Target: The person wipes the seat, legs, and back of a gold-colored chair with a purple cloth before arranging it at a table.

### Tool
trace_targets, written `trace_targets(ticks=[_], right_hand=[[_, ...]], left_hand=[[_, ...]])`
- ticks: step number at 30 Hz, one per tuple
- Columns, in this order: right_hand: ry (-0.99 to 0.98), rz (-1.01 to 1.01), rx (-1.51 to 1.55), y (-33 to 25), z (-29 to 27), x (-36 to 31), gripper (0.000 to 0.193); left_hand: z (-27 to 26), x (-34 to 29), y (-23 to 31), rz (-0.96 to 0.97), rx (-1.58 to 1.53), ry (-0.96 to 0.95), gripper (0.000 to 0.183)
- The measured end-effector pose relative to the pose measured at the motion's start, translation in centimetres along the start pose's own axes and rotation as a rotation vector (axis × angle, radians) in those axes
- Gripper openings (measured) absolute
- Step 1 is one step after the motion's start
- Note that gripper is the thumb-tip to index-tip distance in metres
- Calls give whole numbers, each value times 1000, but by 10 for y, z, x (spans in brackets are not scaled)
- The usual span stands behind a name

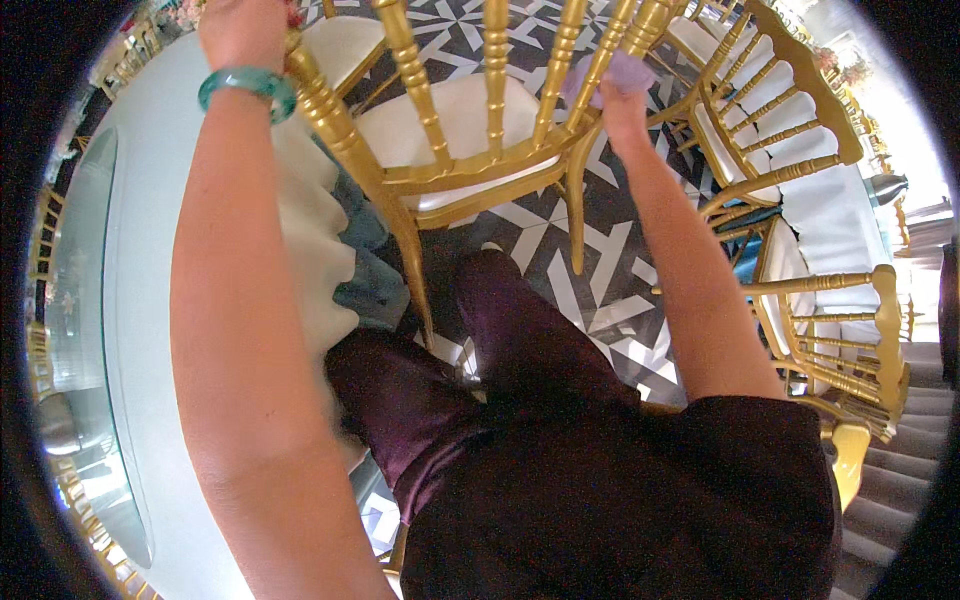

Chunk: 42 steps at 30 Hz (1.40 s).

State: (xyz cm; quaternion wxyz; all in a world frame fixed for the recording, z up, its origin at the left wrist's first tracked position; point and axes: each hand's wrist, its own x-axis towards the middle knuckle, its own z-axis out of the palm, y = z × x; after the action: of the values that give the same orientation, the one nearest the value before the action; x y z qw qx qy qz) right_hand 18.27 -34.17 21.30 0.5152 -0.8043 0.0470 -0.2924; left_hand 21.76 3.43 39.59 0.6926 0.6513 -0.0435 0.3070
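Note:
A gold chair point(470, 175) with turned spindles and a white seat point(450, 120) stands in front of me, its back toward me. My left hand point(245, 30), with a green bangle point(247, 92) at the wrist, is at the top of the chair back's left post. Its fingers are partly cut off by the upper edge, but they appear closed on the post. On the other side, my right hand point(622, 100) is closed on a light purple cloth point(625, 75). The cloth is pressed against the lower right part of the chair back.
A round table with a pale cloth point(150, 250) and a glass turntable point(75, 300) stands close on my left. More gold chairs point(790, 100) surround another white-clothed table point(840, 230) at right. The floor point(610, 250) has a black-and-white geometric pattern.

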Motion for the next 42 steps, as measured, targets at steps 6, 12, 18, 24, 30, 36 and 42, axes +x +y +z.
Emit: trace_targets(ticks=[6,12,18,24,30,36,42], right_hand=[[57,100,382,19,7,-25,28],[39,162,391,53,3,-23,34],[-93,222,279,103,-9,-86,28],[-362,408,68,170,-26,-124,39],[-177,361,-288,78,-9,-69,62],[-27,147,-195,101,7,-42,62],[-127,284,415,111,22,-55,39]], left_hand=[[6,2,4,13,69,-8,26],[12,8,1,-42,-13,-23,14],[21,3,5,-54,-13,-22,15],[18,3,7,-55,-44,-89,13],[16,-4,10,-43,-40,-79,13],[20,-6,14,-16,-43,-71,12],[15,-5,11,-23,-34,-76,10]])
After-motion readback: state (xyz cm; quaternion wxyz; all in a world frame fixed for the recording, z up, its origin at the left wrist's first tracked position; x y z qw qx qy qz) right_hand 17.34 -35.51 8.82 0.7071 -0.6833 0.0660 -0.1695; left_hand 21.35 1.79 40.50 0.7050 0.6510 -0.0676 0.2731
